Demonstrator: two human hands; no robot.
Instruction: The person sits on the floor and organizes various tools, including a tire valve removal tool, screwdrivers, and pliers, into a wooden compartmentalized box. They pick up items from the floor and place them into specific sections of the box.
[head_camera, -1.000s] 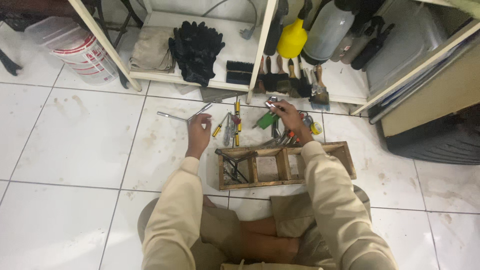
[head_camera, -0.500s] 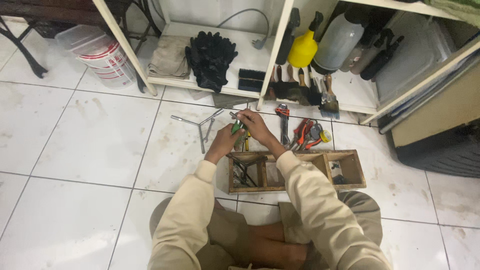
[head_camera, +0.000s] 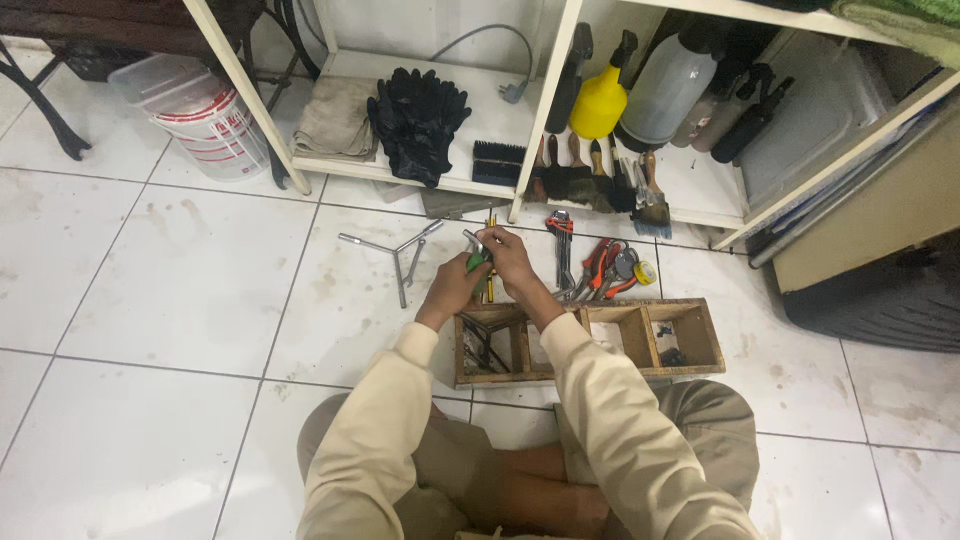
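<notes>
Head view: both hands are meeting above the wooden tray (head_camera: 690, 371)
Left hand (head_camera: 452, 290): gripping the green-handled tool (head_camera: 476, 259)
Right hand (head_camera: 510, 260): clasping its metal end; over white floor (head_camera: 150, 300), near pliers (head_camera: 600, 268)

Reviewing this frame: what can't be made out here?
Head view only:
- Green-handled tool: its shape is hidden by left hand and right hand.
- Wooden box: small contents too dark to tell.
- Green cloth: cut off by the top edge.
</notes>
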